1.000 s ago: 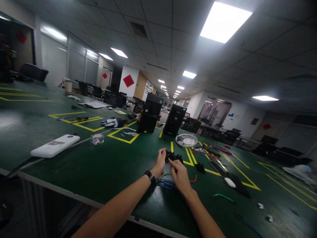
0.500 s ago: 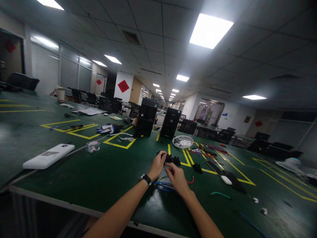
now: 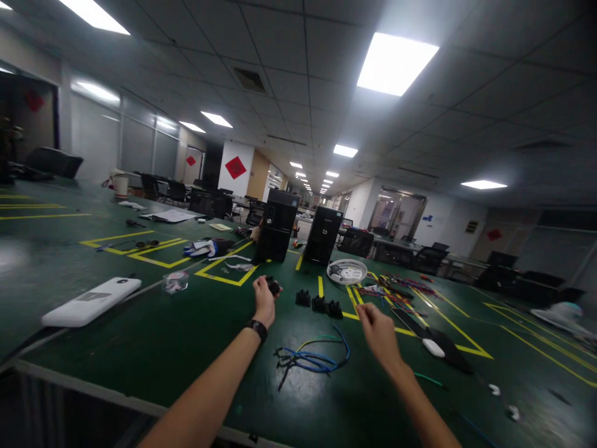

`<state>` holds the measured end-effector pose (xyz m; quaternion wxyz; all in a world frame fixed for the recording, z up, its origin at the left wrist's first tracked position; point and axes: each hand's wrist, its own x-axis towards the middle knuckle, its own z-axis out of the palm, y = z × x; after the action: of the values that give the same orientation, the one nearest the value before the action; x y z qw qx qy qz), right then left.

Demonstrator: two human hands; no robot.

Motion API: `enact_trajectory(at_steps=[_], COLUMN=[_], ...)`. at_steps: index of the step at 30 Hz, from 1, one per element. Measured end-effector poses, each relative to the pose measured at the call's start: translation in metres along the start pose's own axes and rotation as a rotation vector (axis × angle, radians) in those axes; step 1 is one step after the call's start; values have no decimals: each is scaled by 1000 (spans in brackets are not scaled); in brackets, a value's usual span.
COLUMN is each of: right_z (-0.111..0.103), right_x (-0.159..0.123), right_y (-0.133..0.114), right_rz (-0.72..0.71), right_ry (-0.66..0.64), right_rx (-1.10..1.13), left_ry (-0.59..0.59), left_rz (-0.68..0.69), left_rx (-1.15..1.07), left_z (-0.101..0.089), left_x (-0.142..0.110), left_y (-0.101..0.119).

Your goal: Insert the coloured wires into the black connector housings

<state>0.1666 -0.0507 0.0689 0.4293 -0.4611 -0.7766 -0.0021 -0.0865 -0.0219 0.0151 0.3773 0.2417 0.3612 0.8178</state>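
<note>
My left hand (image 3: 265, 300), closed and wearing a watch (image 3: 257, 330) at the wrist, holds a small black part (image 3: 273, 286) above the table. My right hand (image 3: 377, 323) is away to the right, with thumb and fingertips pinched together. Whatever may be between those fingertips is too small to make out. Between the hands, several small black toothed parts stand in a row, with one toothed part (image 3: 303, 297) at its left end. Nearer to me lies a loose bundle of blue, yellow and green wires (image 3: 314, 358), untouched by either hand.
Two black computer towers (image 3: 276, 227) stand behind the row. A round white basket (image 3: 346, 271) sits beside a heap of coloured wires (image 3: 405, 286) on the right. A white device (image 3: 93, 302) and a clear small container (image 3: 176, 282) lie left. Yellow tape marks the green table (image 3: 209, 348).
My hands, together over the toothed parts before, have parted. The left has gone left with the black part, the right has gone right, and the wire bundle shows fully.
</note>
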Motion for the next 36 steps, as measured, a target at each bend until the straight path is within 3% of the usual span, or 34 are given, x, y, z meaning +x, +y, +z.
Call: enact_trajectory(at_steps=[2, 3, 7, 11, 13, 15, 19, 21, 24, 28, 33, 36], right_z=[19, 29, 50, 50, 47, 45, 43, 46, 48, 39, 17, 9], right_x=[-14, -18, -15, -3, 2, 9, 23, 28, 30, 25, 17, 20], right_y=[-1, -2, -3, 7, 20, 40, 87, 104, 116, 119, 124, 115], right_rz=[-111, -155, -227, -323, -319, -250, 29, 111, 127, 196, 253, 236], right_ry=[-239, -285, -172, -335, -380, -355, -356, -407, -435, -327, -280, -225], right_rx=[49, 66, 116, 171, 158, 75, -222, -290, -294, -348, -330, -283], left_ry=[-48, -107, -392, -543, -570, -616, -839, -957, -1078, -1124, -1094, -963], left_rz=[-54, -86, -214, -323, -345, -241, 316, 460, 515, 539, 540, 451], left_rx=[-2, -1, 0, -40, 63, 304, 907, 1112, 1231, 1261, 1144, 897], left_z=[4, 8, 23, 30, 29, 25, 16, 14, 15, 18, 21, 26], left_x=[1, -3, -35, -60, -62, -61, -64, -70, -77, -80, -82, -79], left_y=[-5, -10, -32, -39, -37, -33, -24, -22, -19, -15, -11, -13])
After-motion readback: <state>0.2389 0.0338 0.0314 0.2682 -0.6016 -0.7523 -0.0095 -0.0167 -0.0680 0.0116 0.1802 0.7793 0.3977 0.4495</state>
